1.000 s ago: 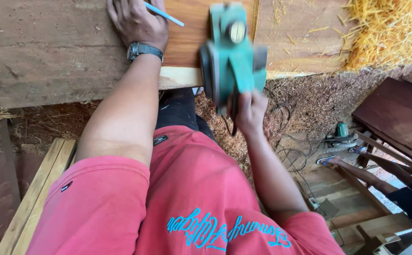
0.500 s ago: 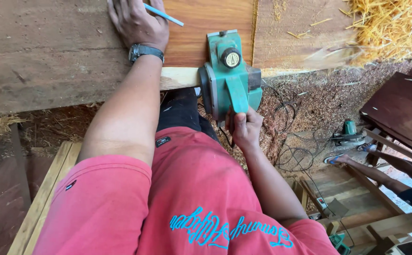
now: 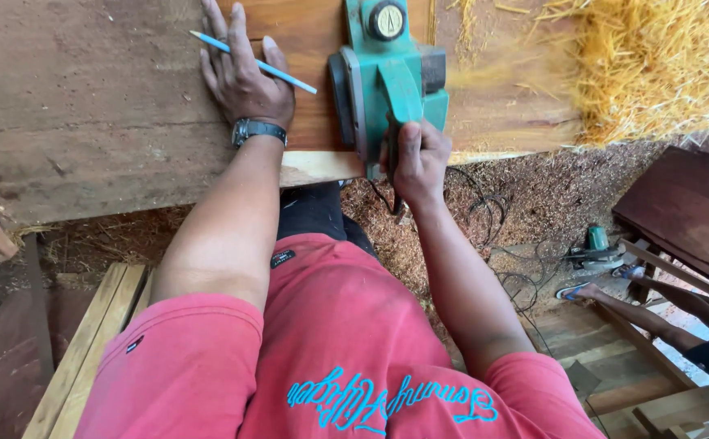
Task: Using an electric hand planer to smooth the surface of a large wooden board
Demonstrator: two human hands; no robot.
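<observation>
Left hand [image 3: 245, 77] flat, right hand [image 3: 417, 162] clenched

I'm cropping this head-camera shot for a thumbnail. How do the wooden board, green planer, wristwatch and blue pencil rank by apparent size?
1. Wooden board, largest by far.
2. Green planer.
3. Blue pencil and wristwatch: unsure; the pencil is longer but very thin, the watch more compact.

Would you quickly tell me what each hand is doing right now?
Left hand: open, flat on the wooden board, blue pencil between its fingers.
Right hand: closed around the green electric planer handle.
</observation>
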